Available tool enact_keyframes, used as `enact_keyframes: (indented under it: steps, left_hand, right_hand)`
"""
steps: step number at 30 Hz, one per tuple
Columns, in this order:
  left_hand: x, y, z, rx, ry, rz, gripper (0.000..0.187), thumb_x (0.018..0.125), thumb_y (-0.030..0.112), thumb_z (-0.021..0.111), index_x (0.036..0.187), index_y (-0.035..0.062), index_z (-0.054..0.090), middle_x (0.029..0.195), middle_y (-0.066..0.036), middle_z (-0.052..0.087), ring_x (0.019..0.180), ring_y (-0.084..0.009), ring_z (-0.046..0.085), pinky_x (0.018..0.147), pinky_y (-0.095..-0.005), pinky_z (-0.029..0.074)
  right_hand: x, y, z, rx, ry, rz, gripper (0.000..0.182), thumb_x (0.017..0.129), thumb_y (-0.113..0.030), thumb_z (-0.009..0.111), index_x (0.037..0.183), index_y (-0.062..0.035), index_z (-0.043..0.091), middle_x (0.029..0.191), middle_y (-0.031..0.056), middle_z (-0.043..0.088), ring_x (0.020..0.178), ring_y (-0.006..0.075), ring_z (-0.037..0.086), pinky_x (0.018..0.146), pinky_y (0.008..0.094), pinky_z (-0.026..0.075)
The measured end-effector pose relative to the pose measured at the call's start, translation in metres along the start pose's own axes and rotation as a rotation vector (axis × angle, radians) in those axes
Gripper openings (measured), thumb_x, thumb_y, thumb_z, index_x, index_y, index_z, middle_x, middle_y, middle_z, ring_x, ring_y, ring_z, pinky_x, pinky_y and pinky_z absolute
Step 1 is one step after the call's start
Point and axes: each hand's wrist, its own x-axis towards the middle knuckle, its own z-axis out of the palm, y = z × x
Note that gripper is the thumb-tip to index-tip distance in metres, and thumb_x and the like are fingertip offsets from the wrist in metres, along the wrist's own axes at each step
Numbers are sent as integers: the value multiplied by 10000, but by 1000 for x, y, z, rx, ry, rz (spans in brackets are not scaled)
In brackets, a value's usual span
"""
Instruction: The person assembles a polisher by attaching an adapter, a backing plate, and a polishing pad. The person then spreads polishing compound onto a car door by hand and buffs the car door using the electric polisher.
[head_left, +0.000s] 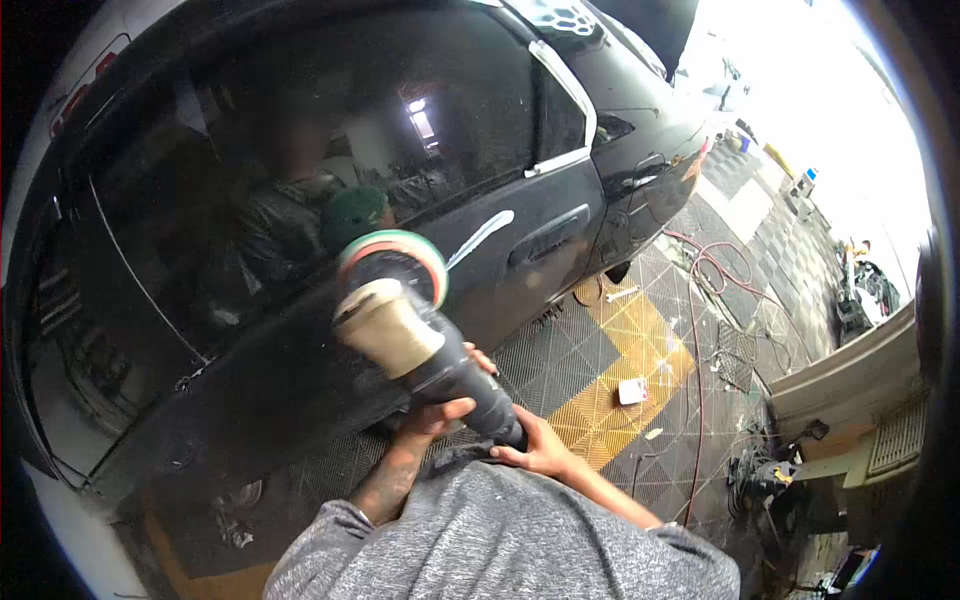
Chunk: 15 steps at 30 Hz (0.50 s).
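Note:
Both hands are wrapped round a rotary polisher [455, 380] with a dark body and a tan cover over its head. My left hand [437, 412] grips the middle of the body, its fingertips showing on the far side. At the rear end of the handle, my right hand [540, 445] is closed. The round pad [440, 268], edged in green and orange, is right at the dark car door [300, 335], below the window. A white streak of compound [482, 237] runs across the door between the pad and the door handle [550, 237].
Right of the car, a red hose [697, 330] winds over the tiled floor [620, 330]. A small white box [632, 391] sits on the yellow tiles. Cables and equipment [775, 480] lie at lower right. Masking tape [565, 75] edges the window trim.

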Motion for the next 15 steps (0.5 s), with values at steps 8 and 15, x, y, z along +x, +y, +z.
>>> enact_keyframes:
  steps: [8, 15]
  left_hand:
    - [109, -79, 46, 512, 89, -214, 508, 675, 294, 823, 1093, 59, 656, 1012, -65, 679, 935, -190, 643, 866, -355, 520]
    - [142, -97, 29, 500, 89, -87, 374, 692, 257, 830, 965, 48, 683, 902, -44, 694, 829, -157, 644, 776, -334, 529]
  right_hand:
    - [11, 80, -49, 92, 408, 191, 210, 743, -100, 786, 903, -9, 686, 742, 23, 676, 643, 113, 616, 598, 286, 501]
    - [55, 100, -68, -14, 445, 283, 200, 748, -135, 781, 871, -14, 679, 784, 35, 687, 673, 133, 614, 632, 319, 501]
